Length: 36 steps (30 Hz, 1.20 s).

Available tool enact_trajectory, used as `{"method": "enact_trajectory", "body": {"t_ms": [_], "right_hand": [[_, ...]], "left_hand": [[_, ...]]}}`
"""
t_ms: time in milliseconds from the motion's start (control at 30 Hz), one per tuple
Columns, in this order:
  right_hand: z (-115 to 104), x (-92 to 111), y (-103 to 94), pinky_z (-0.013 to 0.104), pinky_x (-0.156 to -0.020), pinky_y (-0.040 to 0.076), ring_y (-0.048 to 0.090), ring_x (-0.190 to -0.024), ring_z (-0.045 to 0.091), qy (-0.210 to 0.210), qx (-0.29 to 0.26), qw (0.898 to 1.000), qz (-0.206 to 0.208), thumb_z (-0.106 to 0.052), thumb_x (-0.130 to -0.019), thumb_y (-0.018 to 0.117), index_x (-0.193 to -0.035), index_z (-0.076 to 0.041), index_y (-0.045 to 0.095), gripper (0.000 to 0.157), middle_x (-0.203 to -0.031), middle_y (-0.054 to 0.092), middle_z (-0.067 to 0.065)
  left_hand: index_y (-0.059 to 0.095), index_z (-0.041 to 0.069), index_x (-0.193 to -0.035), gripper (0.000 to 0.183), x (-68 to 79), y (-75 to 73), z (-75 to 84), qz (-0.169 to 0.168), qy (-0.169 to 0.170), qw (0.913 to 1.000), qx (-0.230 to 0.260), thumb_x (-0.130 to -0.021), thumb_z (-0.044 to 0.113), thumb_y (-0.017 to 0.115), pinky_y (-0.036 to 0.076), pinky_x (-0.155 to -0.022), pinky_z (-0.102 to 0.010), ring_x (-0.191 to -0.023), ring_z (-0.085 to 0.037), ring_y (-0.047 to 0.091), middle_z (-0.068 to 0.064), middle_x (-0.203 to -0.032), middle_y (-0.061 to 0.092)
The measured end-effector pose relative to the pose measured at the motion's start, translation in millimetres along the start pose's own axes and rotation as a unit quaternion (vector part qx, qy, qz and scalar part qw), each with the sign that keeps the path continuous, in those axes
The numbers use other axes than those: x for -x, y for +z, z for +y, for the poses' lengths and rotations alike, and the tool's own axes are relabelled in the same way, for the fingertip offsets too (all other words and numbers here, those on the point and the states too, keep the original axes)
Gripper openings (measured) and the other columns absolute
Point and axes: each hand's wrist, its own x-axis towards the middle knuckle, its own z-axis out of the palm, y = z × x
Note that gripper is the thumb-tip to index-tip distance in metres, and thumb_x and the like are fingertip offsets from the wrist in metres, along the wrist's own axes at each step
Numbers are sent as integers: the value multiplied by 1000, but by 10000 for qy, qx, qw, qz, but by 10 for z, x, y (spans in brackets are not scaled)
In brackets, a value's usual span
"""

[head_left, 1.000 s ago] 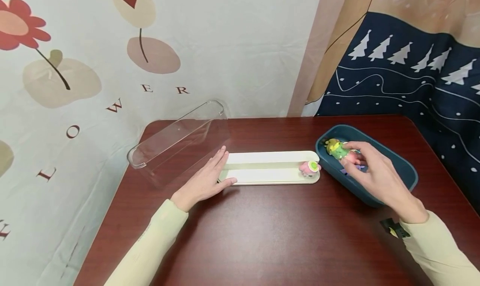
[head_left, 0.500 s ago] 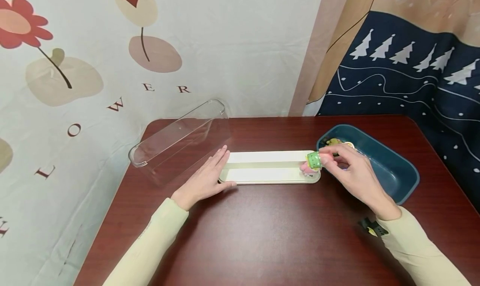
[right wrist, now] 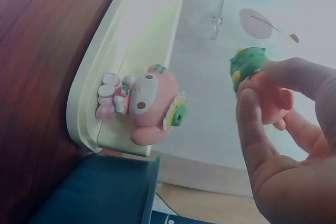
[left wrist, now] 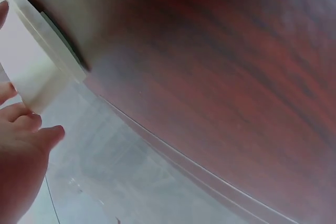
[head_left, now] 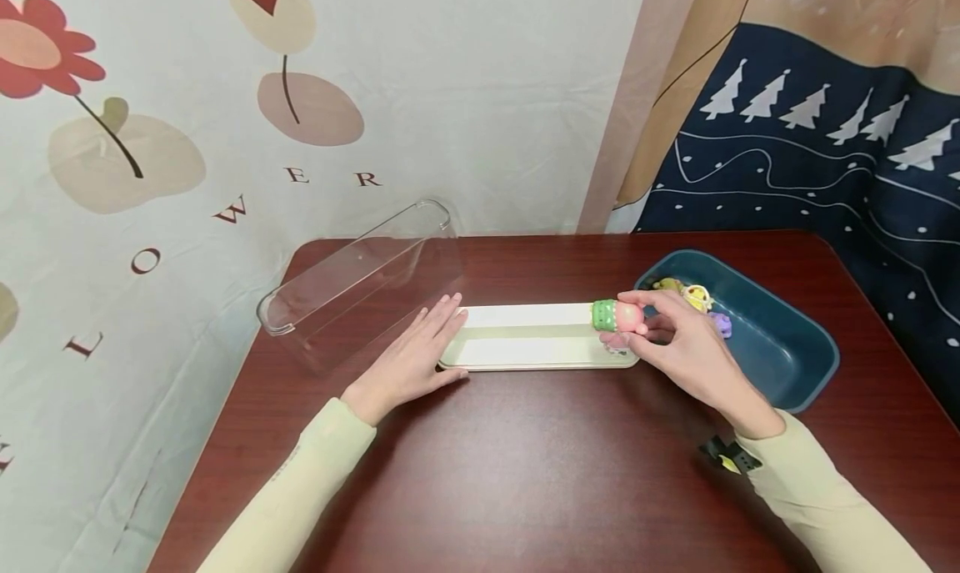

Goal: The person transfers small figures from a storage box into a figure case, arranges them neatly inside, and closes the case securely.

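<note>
A pale cream two-step display base (head_left: pixel 532 354) lies on the table. My left hand (head_left: pixel 412 348) rests against its left end, fingers straight; the left wrist view catches part of that hand (left wrist: pixel 23 150) beside the base. Between thumb and fingers, my right hand (head_left: pixel 686 348) pinches a figurine (head_left: pixel 618 315) with a green spiky top and a pink body, held above the base's right end. Below it a pink figurine (right wrist: pixel 152 100) with long ears stands on the base, mostly covered in the head view. The right wrist view shows the pinched figurine (right wrist: pixel 252 66) apart from it.
A dark blue bin (head_left: pixel 787 364) stands at the right, touching or close to the base. Inside are several small figurines, among them a yellow one (head_left: pixel 697 298) and a purple one (head_left: pixel 722 324). A clear plastic cover (head_left: pixel 360 281) lies at the back left, near the cloth backdrop.
My right hand has picked the green-and-pink figurine out of the blue bin and carried it left, over the base's right end. The left hand has stayed almost still.
</note>
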Motion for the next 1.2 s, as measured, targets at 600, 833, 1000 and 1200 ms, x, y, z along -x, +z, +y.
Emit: {"method": "enact_trajectory", "body": {"t_ms": [600,833,1000,1200], "right_hand": [[26,-66,168,43,-72,60,64,-86,17,-865,830,9923,300,-22,-87,82,-128,-9,68,46,-106,68,4],[33,-101,239,38,-70,57,59,-86,15,-1164,1177,9855,369,-25,-87,82,-122,-11,70,40,-101,67,0],[19,-125,281,33,-67,56,58,-83,16,-1109,1315,9849,218,-27,-86,85,-120,-7,70,42,-96,67,2],[6,-160,324,32,-64,56,59,-80,17,-1137,1488,9822,158,-33,-87,85,-117,-6,71,43,-96,68,5]], "left_hand": [[40,-9,-154,74,24,-5,-21,24,287,9996,-65,-103,38,65,25,-125,-44,-154,-35,29,-22,-165,32],[36,-8,-156,79,17,-9,-4,-164,166,9997,-29,-103,44,62,21,-126,-42,-156,-34,24,-21,-167,26],[36,-8,-156,79,13,-20,5,-183,107,9997,100,-103,44,63,21,-126,-42,-156,-34,23,-21,-167,27],[37,-7,-156,79,16,-29,10,-181,91,9997,147,-103,44,63,20,-126,-42,-156,-33,23,-21,-167,27]]}}
